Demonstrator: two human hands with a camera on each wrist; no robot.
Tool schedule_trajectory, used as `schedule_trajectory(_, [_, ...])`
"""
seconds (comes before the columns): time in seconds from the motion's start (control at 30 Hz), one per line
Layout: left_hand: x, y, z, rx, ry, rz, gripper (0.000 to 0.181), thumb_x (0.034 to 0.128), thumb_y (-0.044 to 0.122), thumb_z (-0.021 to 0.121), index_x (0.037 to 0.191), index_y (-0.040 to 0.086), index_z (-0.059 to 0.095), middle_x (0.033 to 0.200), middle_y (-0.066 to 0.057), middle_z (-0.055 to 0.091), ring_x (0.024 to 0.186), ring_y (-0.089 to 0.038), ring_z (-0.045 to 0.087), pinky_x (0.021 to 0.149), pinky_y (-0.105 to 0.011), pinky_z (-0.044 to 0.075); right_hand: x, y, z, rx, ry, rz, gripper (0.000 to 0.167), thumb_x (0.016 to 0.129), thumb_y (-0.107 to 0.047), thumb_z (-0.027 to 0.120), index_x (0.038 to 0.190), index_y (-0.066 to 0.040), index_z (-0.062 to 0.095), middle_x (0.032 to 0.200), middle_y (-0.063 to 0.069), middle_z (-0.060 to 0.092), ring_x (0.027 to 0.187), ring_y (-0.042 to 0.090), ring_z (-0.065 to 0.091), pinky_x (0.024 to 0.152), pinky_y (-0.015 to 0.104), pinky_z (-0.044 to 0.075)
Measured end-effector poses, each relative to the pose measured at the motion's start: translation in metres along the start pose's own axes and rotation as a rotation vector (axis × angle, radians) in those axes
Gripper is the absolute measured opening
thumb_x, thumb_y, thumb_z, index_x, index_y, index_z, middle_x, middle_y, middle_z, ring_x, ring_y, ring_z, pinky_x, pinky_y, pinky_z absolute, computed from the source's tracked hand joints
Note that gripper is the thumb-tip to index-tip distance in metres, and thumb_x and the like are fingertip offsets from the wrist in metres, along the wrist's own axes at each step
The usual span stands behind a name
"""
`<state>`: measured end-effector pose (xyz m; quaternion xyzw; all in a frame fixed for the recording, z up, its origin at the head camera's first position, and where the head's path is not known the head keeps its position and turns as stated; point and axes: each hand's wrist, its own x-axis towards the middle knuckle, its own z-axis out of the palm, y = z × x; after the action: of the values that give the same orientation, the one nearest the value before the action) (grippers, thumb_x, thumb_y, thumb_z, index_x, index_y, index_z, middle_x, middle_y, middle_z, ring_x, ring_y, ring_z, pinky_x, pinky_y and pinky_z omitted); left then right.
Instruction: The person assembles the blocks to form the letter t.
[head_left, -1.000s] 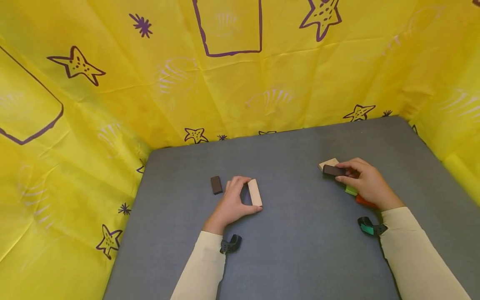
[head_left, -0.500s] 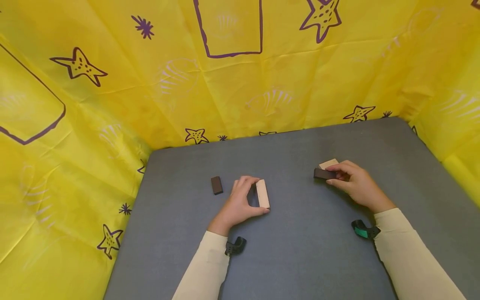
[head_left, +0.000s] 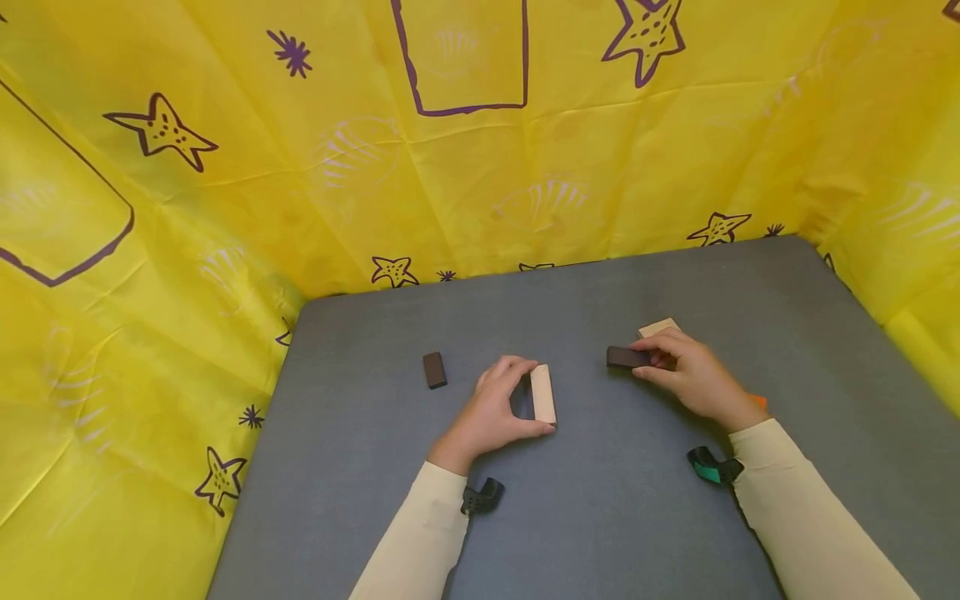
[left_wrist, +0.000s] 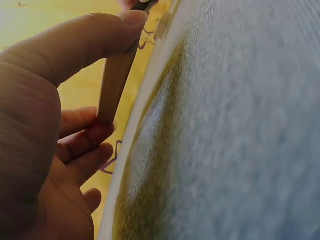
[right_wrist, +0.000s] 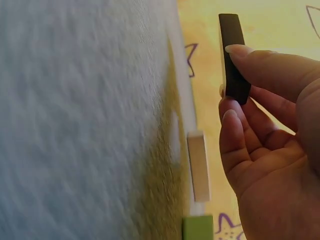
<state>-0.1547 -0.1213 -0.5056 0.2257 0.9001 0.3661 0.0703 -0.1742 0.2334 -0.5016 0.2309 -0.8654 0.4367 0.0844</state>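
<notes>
Left of the table's middle, my left hand (head_left: pixel 491 412) pinches a pale wooden block (head_left: pixel 543 394) by its two ends, thumb at the near end and fingertips at the far one. In the left wrist view the block (left_wrist: pixel 115 87) spans from thumb to fingers, raised off the grey surface. My right hand (head_left: pixel 693 375) holds a dark brown block (head_left: pixel 626 357) between thumb and fingers, its free end pointing left. In the right wrist view this dark block (right_wrist: pixel 234 60) is held up above the tabletop.
Another dark brown block (head_left: pixel 434 370) lies left of my left hand. Behind my right hand lies a second pale block (head_left: pixel 658 327). An orange block (head_left: pixel 757 401) peeks out past the right wrist; a green block (right_wrist: pixel 198 228) shows in the right wrist view. Yellow cloth (head_left: pixel 465 192) bounds the grey table (head_left: pixel 592 508).
My left hand has carried the pale block to the right. The right hand has brought the dark block leftward and slightly nearer, so the two held blocks are closer together.
</notes>
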Motion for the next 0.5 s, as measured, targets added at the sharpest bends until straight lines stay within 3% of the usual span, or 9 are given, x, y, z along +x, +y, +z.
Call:
schedule_trajectory(0.33, [0.005,0.008,0.010,-0.012,-0.036,0.031,0.093,0.0824,0.046,0.097,0.160,0.019,0.054,0.152,0.003,0.050,0.141,-0.017,0.045,0.113,-0.045,0.044,0.005,-0.014,0.015,-0.014,-0.054,0.030,0.029,0.092,-0.004,0.089,0.120,-0.004,0.080,0.101,0.001,0.064,0.086,0.018,0.059,0.078,0.027,0.048])
schedule_trajectory(0.5, [0.007,0.014,0.017,-0.013,-0.015,0.085,0.074,0.0855,0.039,0.097,0.149,0.016,0.066,0.146,0.003,0.054,0.140,-0.019,0.048,0.120,-0.045,0.036,0.009,-0.013,0.024,-0.027,-0.095,0.053,0.028,0.094,-0.007,0.088,0.120,-0.005,0.080,0.099,0.000,0.064,0.085,0.017,0.057,0.076,0.031,0.047])
